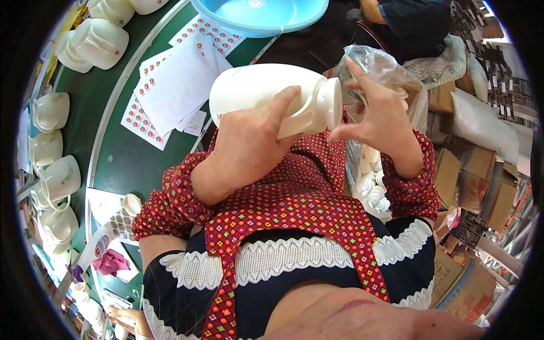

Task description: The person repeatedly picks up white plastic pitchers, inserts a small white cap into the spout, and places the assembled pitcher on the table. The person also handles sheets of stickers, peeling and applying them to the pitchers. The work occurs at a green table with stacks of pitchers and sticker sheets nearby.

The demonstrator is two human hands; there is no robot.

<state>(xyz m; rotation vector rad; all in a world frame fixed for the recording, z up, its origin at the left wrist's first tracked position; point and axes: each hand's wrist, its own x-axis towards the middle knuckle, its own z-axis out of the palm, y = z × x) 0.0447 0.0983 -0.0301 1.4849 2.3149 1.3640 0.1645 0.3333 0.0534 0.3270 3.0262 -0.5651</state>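
Left hand [246,144] has a white jug [255,82] on its side, upper middle of the frame, fingers wrapped round the body. Right hand [379,116] is just right of it, thumb and fingers spread wide by the cap [331,105]; can't tell if they touch. My read: it's the cap-handling step, and next calls for an even grip on that rim, jug steady. Further off, sticker sheets [181,79] upper left, blue basin [266,27] up top.

1 head-worn fisheye view looks down from near the hands [249,141].
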